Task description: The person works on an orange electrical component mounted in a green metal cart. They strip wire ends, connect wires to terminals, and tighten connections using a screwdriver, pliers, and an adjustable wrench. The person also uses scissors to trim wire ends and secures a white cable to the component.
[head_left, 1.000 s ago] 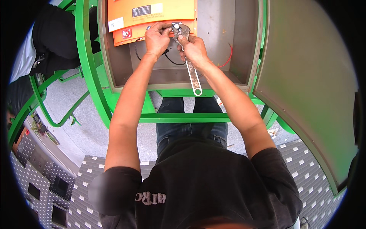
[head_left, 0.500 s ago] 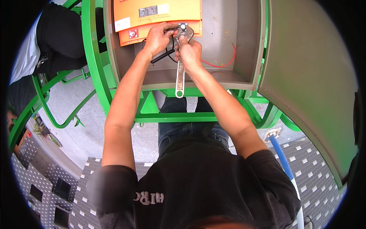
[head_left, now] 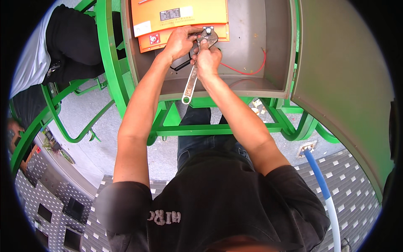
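adjustable wrench (head_left: 191,85) in right grip (head_left: 208,61)

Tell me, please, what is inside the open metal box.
An orange unit, a red wire and a black cable show inside the box. The left hand and the wrench in the right hand cover part of the unit's near edge; what lies beneath the unit is hidden.

Labels (head_left: 170,14) mark the orange box (head_left: 212,14); pale letters (head_left: 160,217), the black shirt (head_left: 235,197).

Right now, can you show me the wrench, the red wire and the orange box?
Wrench (head_left: 190,85): head view, on its handle.
Red wire (head_left: 248,74): head view, on its lower bend.
Orange box (head_left: 204,16): head view, on its flat face.
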{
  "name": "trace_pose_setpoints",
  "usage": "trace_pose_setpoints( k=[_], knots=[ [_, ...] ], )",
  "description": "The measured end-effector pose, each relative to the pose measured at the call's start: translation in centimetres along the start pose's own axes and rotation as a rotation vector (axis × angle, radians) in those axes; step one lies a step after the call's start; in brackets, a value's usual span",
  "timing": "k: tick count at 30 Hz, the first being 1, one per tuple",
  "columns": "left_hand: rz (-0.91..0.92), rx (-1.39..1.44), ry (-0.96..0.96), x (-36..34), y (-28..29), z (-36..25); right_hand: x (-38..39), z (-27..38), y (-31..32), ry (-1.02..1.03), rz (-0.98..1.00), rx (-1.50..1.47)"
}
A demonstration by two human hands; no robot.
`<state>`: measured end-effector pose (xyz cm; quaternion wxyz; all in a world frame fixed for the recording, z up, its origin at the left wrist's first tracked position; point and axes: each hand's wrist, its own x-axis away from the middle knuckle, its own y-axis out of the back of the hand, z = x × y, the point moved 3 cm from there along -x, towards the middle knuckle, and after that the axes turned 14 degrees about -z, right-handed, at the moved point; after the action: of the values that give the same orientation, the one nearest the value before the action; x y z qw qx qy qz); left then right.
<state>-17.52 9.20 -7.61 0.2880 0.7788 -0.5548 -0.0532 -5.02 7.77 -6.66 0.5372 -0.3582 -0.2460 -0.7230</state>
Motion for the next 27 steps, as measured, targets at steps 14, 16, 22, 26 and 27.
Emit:
trace_pose_setpoints(
  k=[14, 16, 22, 26, 27],
  knots=[
    [-0.157, 0.146, 0.191, 0.8, -1.5, 0.3, 4.7, 5.5, 4.9, -0.047, 0.217, 0.055],
    [-0.221, 0.099, 0.235, 1.0, -1.9, 0.0, 4.1, 8.2, 8.3, -0.074, 0.198, 0.114],
    [-0.313, -0.165, 0.225, 0.1, -1.3, -1.3, 2.1, 13.2, 16.9, 0.017, 0.061, 0.207],
    [-0.416, -0.448, 0.102, 0.2, -1.9, -2.7, 1.5, 13.0, 20.5, -0.026, 0.044, 0.236],
    [-0.449, -0.487, 0.075, 0.6, -2.4, -3.1, 1.4, 12.7, 21.0, -0.040, 0.036, 0.239]
  ],
)
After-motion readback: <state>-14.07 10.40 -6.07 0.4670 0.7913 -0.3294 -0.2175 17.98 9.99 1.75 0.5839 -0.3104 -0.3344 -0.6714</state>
